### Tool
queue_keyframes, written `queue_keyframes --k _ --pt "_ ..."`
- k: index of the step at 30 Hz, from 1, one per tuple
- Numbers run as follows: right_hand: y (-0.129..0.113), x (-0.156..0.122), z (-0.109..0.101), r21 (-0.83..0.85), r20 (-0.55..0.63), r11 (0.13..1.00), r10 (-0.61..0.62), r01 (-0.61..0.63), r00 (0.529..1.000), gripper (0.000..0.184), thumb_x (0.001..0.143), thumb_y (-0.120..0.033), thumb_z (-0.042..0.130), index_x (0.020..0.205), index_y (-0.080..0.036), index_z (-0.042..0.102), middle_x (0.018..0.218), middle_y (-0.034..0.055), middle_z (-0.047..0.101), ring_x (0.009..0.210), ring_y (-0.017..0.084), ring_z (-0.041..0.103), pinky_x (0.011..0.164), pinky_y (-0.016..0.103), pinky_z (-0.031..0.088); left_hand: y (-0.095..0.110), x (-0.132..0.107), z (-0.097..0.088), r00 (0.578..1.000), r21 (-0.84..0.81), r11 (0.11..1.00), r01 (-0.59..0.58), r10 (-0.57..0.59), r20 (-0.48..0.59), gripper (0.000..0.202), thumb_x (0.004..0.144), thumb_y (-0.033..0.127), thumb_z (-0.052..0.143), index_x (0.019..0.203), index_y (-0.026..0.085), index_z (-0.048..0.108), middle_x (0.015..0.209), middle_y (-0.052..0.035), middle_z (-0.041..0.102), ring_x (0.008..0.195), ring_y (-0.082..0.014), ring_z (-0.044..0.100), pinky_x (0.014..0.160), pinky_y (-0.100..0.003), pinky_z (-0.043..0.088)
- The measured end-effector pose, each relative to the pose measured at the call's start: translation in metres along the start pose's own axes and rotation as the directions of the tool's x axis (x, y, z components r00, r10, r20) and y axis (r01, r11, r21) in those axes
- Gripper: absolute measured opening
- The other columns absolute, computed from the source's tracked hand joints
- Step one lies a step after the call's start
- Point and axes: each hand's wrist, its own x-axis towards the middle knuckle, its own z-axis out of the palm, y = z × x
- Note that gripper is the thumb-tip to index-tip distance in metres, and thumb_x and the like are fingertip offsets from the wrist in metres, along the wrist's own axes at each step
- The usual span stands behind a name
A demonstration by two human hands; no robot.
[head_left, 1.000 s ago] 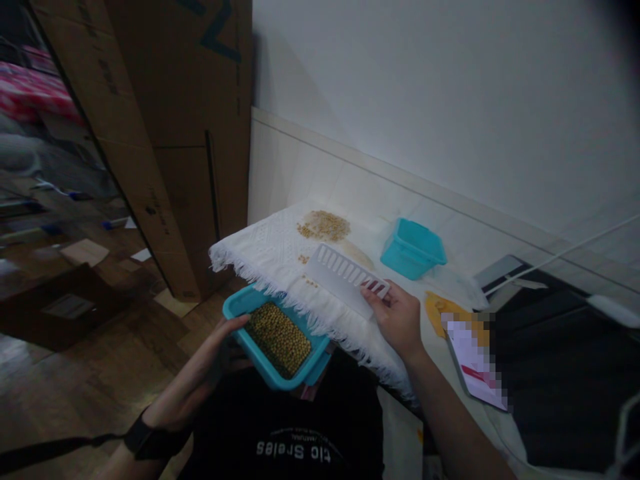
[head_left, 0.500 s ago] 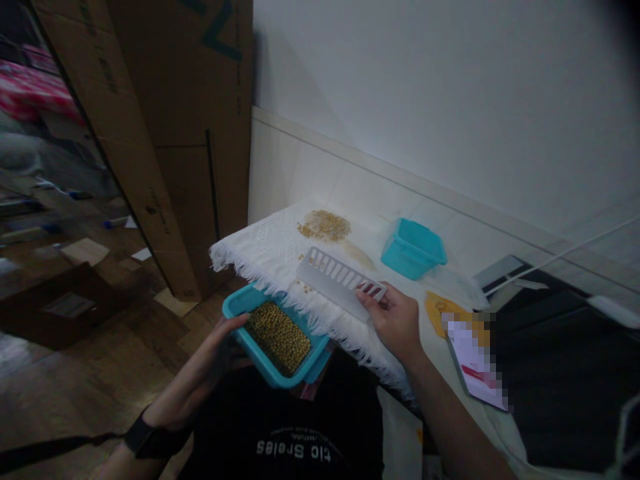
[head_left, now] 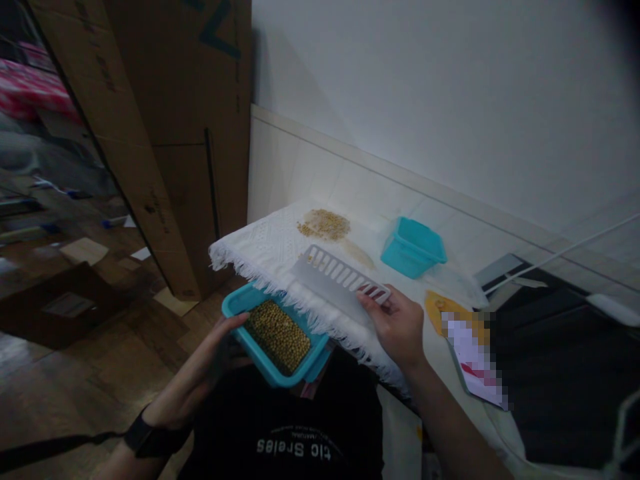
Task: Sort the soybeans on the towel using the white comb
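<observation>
My left hand (head_left: 223, 343) grips the near-left rim of a blue plastic container (head_left: 267, 375), thumb over the edge and fingers underneath. Round yellowish beans (head_left: 281, 333) lie inside it. The container is held just below the table's fringed edge. In my right hand (head_left: 397, 323) is a grey flat plastic piece with a row of slots (head_left: 333, 283), pinched at its right end. Its lower edge rests at or just above the white cloth (head_left: 265, 247); contact is unclear. Behind it a patch of beans (head_left: 325, 225) lies spread on the cloth.
A second blue container (head_left: 413, 248) stands toward the wall. To the right are a yellow packet (head_left: 434, 308), a phone (head_left: 473, 363) and a black surface (head_left: 555, 387). A tall cardboard box (head_left: 200, 180) rises at the table's left end.
The slotted piece has slid slightly toward the table's near edge and covers the few loose beans seen there before. My right hand shifted slightly with it; the held container stays put.
</observation>
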Motion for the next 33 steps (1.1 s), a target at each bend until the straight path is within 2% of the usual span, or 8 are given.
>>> queue_keyframes --k 4,9,12,15,20,24,28,33 --pt "0.016 0.013 -0.002 -0.087 -0.078 0.996 0.019 -0.026 0.997 0.025 0.091 -0.044 0.074 0.088 -0.020 0.080 0.077 0.0053 0.082 0.068 0.023 0.078 0.060 0.028 0.058 0.001 -0.001 0.000 1.000 0.011 1.000 0.020 -0.020 -0.012 0.063 0.081 0.044 0.089 0.137 0.026 0.068 0.122 -0.0131 0.083 0.096 -0.0336 0.084 0.075 -0.044 0.071" --pt "0.018 0.015 0.002 -0.177 -0.143 0.984 -0.003 -0.023 0.990 0.026 0.092 -0.045 0.070 0.084 -0.021 0.077 0.070 0.0040 0.079 0.060 0.021 0.073 0.055 0.027 0.052 0.003 -0.007 0.000 0.998 0.009 0.999 -0.032 0.031 0.058 0.059 0.084 0.045 0.088 0.137 0.026 0.070 0.127 -0.0130 0.082 0.108 -0.0336 0.082 0.083 -0.043 0.070" --pt "0.016 0.015 0.003 -0.183 -0.123 0.983 -0.005 -0.018 0.992 0.027 0.092 -0.046 0.070 0.083 -0.021 0.076 0.069 0.0039 0.078 0.059 0.021 0.072 0.054 0.027 0.051 0.003 -0.008 0.000 0.999 0.007 1.000 -0.015 0.014 0.030 0.061 0.083 0.044 0.088 0.138 0.026 0.070 0.125 -0.0137 0.083 0.103 -0.0340 0.083 0.084 -0.046 0.070" --pt "0.014 0.015 0.003 -0.162 -0.099 0.987 0.000 -0.017 0.995 0.027 0.092 -0.046 0.071 0.083 -0.021 0.077 0.070 0.0040 0.079 0.061 0.021 0.072 0.055 0.026 0.052 0.002 -0.005 -0.001 0.998 -0.010 1.000 -0.025 0.025 0.062 0.062 0.084 0.043 0.088 0.140 0.026 0.069 0.130 -0.0142 0.082 0.105 -0.0338 0.083 0.085 -0.045 0.070" --pt "0.013 0.014 0.001 -0.126 -0.092 0.992 0.014 -0.026 0.996 0.026 0.091 -0.045 0.072 0.084 -0.021 0.078 0.073 0.0048 0.081 0.063 0.022 0.075 0.057 0.027 0.053 0.001 -0.001 -0.001 1.000 -0.001 1.000 0.007 -0.007 -0.006 0.060 0.083 0.044 0.088 0.136 0.026 0.068 0.124 -0.0128 0.083 0.098 -0.0336 0.083 0.076 -0.043 0.070" --pt "0.015 0.015 -0.001 -0.118 -0.131 0.992 0.031 -0.047 0.991 0.024 0.090 -0.044 0.072 0.084 -0.021 0.078 0.073 0.0043 0.081 0.064 0.023 0.076 0.057 0.028 0.054 0.002 -0.002 -0.001 0.999 0.009 1.000 -0.015 0.014 0.036 0.058 0.084 0.043 0.087 0.136 0.026 0.069 0.126 -0.0128 0.082 0.103 -0.0328 0.083 0.076 -0.041 0.070" --pt "0.017 0.018 -0.001 -0.104 -0.071 0.994 0.038 -0.045 0.997 0.024 0.090 -0.044 0.073 0.084 -0.021 0.078 0.073 0.0040 0.081 0.064 0.022 0.076 0.057 0.028 0.054 0.003 0.000 -0.002 1.000 0.008 1.000 0.020 -0.020 0.017 0.062 0.083 0.043 0.088 0.139 0.027 0.067 0.130 -0.0134 0.081 0.103 -0.0341 0.083 0.075 -0.041 0.070" --pt "0.014 0.018 0.005 -0.091 -0.064 0.995 0.043 -0.048 0.997 0.026 0.090 -0.045 0.072 0.084 -0.020 0.077 0.074 0.0045 0.081 0.064 0.022 0.075 0.058 0.028 0.053 0.002 0.004 -0.002 1.000 0.001 1.000 0.030 -0.030 0.006 0.066 0.080 0.046 0.089 0.139 0.026 0.066 0.127 -0.0145 0.082 0.101 -0.0357 0.083 0.076 -0.044 0.070"
